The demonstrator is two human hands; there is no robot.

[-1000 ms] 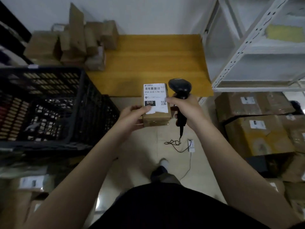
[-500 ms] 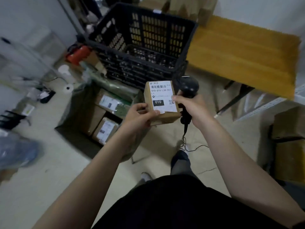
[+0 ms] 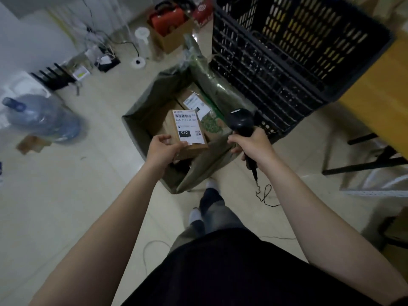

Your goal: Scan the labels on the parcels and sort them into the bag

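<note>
The left hand (image 3: pixel 162 149) holds a small cardboard parcel (image 3: pixel 194 147) by its near left corner. Its grip is wrapped round that edge with the thumb on top, and the white label (image 3: pixel 188 127) faces up. The parcel hangs over the open mouth of the grey-green bag (image 3: pixel 135 129), just inside the near rim. Other parcels (image 3: pixel 194 100) lie lower down toward the bag's far end, and a dark gap of free room shows below the near end. The right hand (image 3: pixel 251 146) has its grip clenched round the handle of the black scanner (image 3: pixel 240 122), over the bag's right rim, and its cable (image 3: pixel 265 195) trails down to the floor (image 3: pixel 88 184). A black crate (image 3: pixel 287 62) crowds the bag's far right side, with the yellow desk (image 3: pixel 379 102) beside it. Left of the bag the floor lies open as far as a water bottle (image 3: pixel 42 118) on its side.
</note>
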